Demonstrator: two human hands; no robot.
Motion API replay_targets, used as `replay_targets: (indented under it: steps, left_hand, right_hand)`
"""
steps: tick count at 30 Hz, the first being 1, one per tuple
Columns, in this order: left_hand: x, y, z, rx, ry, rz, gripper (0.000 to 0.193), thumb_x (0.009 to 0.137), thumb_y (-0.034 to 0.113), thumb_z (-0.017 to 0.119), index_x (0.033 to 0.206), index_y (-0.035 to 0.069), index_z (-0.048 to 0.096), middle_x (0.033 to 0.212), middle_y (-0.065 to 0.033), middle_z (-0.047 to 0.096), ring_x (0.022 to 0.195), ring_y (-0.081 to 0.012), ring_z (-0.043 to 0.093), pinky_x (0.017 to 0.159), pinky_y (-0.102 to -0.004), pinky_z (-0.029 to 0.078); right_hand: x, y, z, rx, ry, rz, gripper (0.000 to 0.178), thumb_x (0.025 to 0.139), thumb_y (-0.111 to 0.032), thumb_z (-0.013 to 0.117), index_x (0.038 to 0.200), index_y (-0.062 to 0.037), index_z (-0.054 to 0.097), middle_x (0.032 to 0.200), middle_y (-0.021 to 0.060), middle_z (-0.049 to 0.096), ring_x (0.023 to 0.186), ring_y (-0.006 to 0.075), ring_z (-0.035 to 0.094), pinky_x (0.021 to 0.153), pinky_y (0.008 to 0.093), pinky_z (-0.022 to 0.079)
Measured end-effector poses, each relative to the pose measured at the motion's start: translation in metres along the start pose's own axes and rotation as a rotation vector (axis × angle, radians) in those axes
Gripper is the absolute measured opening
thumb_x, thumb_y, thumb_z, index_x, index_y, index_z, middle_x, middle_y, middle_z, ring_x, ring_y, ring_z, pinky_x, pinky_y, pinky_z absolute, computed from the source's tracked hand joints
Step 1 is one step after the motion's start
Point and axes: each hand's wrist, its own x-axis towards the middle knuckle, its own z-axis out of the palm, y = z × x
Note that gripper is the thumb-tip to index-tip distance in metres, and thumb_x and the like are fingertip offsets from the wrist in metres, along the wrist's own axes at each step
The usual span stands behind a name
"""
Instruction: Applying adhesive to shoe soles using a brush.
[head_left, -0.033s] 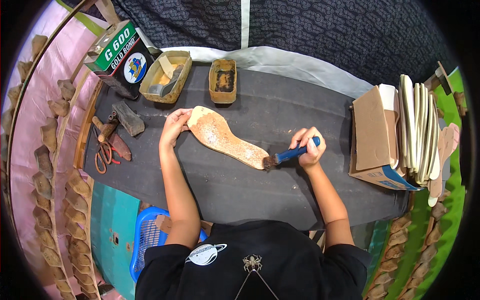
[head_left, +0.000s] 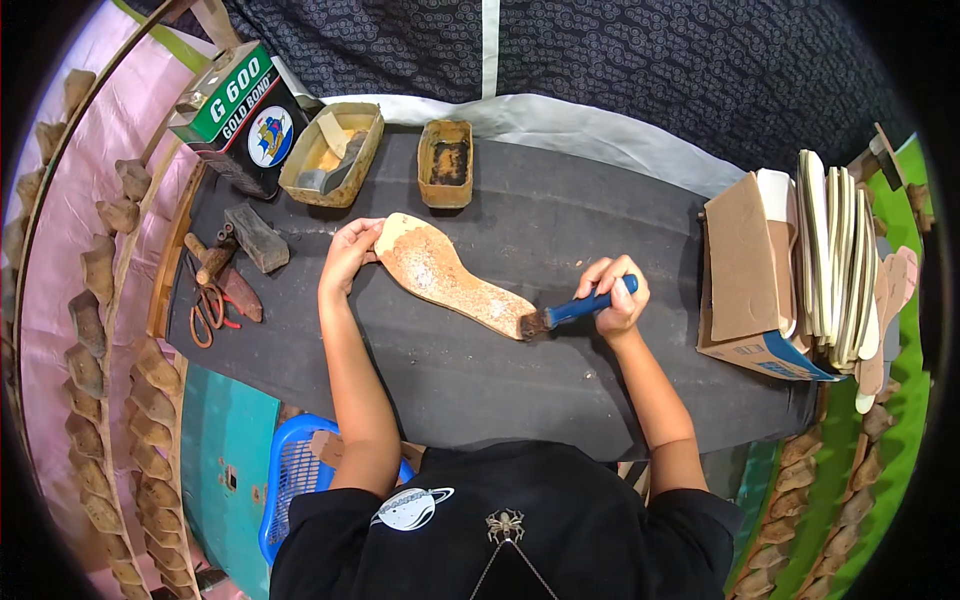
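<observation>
A tan shoe insole (head_left: pixel 445 272) lies at a slant on the dark work surface, most of its face coated with something shiny. My left hand (head_left: pixel 350 250) pinches its pale, wider end at the upper left. In my right hand (head_left: pixel 622 295) is a blue-handled brush (head_left: pixel 582 308), gripped round the handle. Its dark, clogged bristles touch the narrow end of the insole. Beyond the insole stand a crusted shallow tub (head_left: pixel 446 165) with dark residue and a larger tub (head_left: pixel 332 155) holding flat pieces.
A green and black metal can (head_left: pixel 240 120) stands at the far left. Nearer are a dark block (head_left: pixel 257 238), scissors (head_left: pixel 207 313) and a wooden-handled tool (head_left: pixel 213 262). At right, a cardboard box (head_left: pixel 742 270) holds several upright insoles (head_left: pixel 840 260). A blue basket (head_left: pixel 290 480) sits below the near edge.
The brush tip has shifted slightly left over the narrow end of the insole, with my right hand. My left hand and the insole stay put.
</observation>
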Motion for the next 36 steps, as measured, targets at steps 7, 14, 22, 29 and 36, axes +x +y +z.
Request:
replay_targets:
  steps: [7, 14, 22, 29, 36]
  left_hand:
    - [0.001, -0.001, -0.001, -0.023, -0.012, -0.010, 0.020, 0.082, 0.017, 0.050, 0.095, 0.002, 0.054, 0.083, -0.0035, 0.059, 0.071, -0.0088, 0.057, 0.062, -0.0216, 0.046]
    - [0.001, -0.001, -0.004, 0.007, 0.000, -0.021, 0.021, 0.081, 0.019, 0.052, 0.097, 0.004, 0.053, 0.085, -0.0021, 0.059, 0.073, -0.0083, 0.056, 0.063, -0.0219, 0.045]
    - [-0.004, 0.002, -0.005, -0.030, 0.010, -0.006, 0.022, 0.080, 0.020, 0.054, 0.097, 0.006, 0.053, 0.088, -0.0013, 0.058, 0.075, -0.0079, 0.056, 0.063, -0.0213, 0.045]
    - [-0.008, 0.004, -0.008, -0.058, 0.027, 0.002, 0.023, 0.080, 0.018, 0.054, 0.098, 0.004, 0.052, 0.089, -0.0029, 0.058, 0.077, -0.0100, 0.056, 0.063, -0.0235, 0.046]
    - [-0.007, 0.004, -0.011, -0.073, 0.018, 0.005, 0.022, 0.080, 0.017, 0.054, 0.098, 0.005, 0.052, 0.090, -0.0020, 0.057, 0.078, -0.0094, 0.055, 0.064, -0.0232, 0.045]
  right_hand:
    - [0.009, 0.000, -0.008, -0.033, 0.054, 0.050, 0.026, 0.078, -0.025, 0.043, 0.063, -0.0037, 0.039, 0.053, 0.0123, 0.049, 0.045, 0.0124, 0.045, 0.045, 0.0252, 0.041]
    - [0.057, 0.022, 0.018, 0.144, 0.209, 0.070, 0.017, 0.088, -0.019, 0.038, 0.085, -0.0026, 0.041, 0.087, 0.0161, 0.055, 0.068, 0.0179, 0.056, 0.063, 0.0290, 0.048]
    - [0.097, 0.063, 0.070, -0.135, 0.015, -0.027, 0.016, 0.087, -0.016, 0.043, 0.091, -0.0006, 0.043, 0.093, 0.0099, 0.054, 0.075, 0.0149, 0.056, 0.068, 0.0246, 0.045]
    - [0.109, 0.075, 0.090, -0.498, -0.158, 0.008, 0.023, 0.084, -0.019, 0.048, 0.096, 0.0004, 0.044, 0.091, 0.0154, 0.052, 0.079, 0.0228, 0.056, 0.068, 0.0294, 0.043]
    - [0.105, 0.074, 0.087, -0.497, -0.214, 0.030, 0.026, 0.084, -0.018, 0.048, 0.102, 0.0005, 0.044, 0.094, 0.0149, 0.052, 0.080, 0.0212, 0.056, 0.070, 0.0292, 0.044]
